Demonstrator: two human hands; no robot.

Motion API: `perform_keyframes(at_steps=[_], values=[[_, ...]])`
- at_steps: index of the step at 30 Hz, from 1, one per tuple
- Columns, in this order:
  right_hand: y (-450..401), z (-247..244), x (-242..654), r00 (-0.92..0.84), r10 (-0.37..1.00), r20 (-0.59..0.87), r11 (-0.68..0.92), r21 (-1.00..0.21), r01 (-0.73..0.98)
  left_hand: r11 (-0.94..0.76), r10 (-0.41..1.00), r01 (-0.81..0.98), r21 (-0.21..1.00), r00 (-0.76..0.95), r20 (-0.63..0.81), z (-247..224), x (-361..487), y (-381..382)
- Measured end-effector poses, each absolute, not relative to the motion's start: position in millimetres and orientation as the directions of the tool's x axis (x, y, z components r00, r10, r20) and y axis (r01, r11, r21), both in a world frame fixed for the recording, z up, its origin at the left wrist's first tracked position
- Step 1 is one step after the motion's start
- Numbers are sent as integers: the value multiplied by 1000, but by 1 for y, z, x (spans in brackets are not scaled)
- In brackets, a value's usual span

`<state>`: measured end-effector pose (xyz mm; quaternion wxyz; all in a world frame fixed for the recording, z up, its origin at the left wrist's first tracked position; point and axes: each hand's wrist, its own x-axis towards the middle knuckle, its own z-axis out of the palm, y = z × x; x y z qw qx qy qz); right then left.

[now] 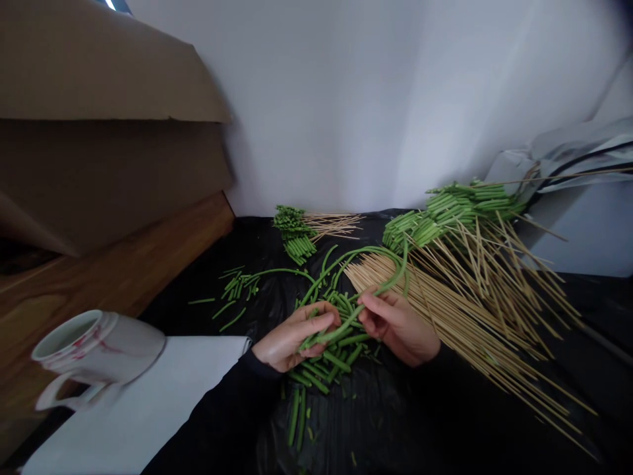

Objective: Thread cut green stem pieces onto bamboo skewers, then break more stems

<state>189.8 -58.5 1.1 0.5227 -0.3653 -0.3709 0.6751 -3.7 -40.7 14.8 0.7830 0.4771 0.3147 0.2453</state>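
Long curled green stems [368,251] loop up behind my hands. My left hand [299,335] is closed on the lower end of one stem, and my right hand [395,323] pinches the same stem farther along. Beneath them lies a pile of short cut green pieces [316,373]. To the right, bare wooden skewers [445,316] lie in a long bundle. Skewers threaded with green pieces are stacked at the back right [459,208], and a smaller stack [294,234] lies at the back centre.
Black plastic sheeting [192,284] covers the work surface against a white wall. At left are a white mug [123,349] on a white sheet [163,396] and a large cardboard box [113,158]. A pale box [588,224] with plastic bags stands right.
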Motion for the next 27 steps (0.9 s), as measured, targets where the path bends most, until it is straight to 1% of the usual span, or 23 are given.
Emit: perform_keyframes(at_steps=[3,7,16,19,22,27], values=[[-59,1,191,-238,965,-105,-208,-860,-465,434,673,-101,895,696,-248,16,-4,-41],[-61,-1,189,-290,955,-63,-198,-864,-464,442,662,-71,894,698,-272,17,-4,-43],[-63,-5,185,-306,951,-39,-146,-931,-335,380,638,68,923,703,-315,14,-3,-45],[-61,-4,186,-251,966,-53,-143,-923,-357,353,674,63,934,675,-301,13,-3,-44],[-59,-2,189,-179,982,-58,-124,-916,-382,322,740,22,946,617,-266,12,-3,-43],[-60,-1,189,-131,991,4,-39,-946,-323,280,855,-104,954,480,-198,13,1,-42]])
